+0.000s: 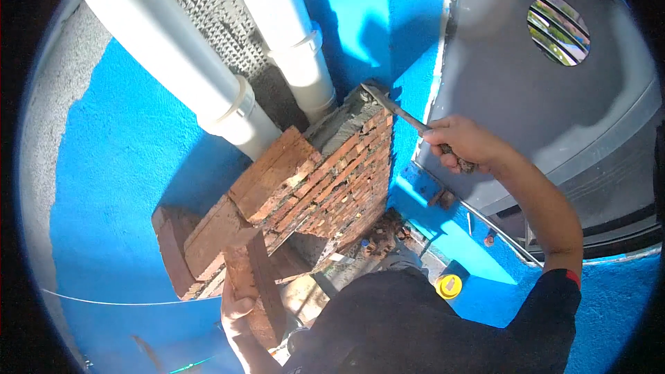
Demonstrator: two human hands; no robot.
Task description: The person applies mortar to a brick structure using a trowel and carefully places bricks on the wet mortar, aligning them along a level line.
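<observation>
My right hand (pixel 463 144) is closed around the handle of a trowel (pixel 409 118). The trowel's tip touches the wet grey mortar (pixel 346 126) at the far end of a low brick wall (pixel 339 183). In my left hand (pixel 239 313), low and near my body, is a loose reddish brick (pixel 253 273), tilted on end. Its upper end stands in front of the wall's near left end, and I cannot tell whether they touch. Along the top of the wall lie a brick (pixel 273 172) beside the mortar and another brick (pixel 210 239) nearer the left. One more brick (pixel 174 239) sits at the left end.
Two white pipes (pixel 180 45) (pixel 294 41) rise close behind the wall. Blue walls (pixel 131 187) flank the corner, and a grey panel (pixel 499 97) stands at right. A thin white string (pixel 118 302) runs at left. Rubble (pixel 388 234) and a yellow-topped container (pixel 449 286) are below.
</observation>
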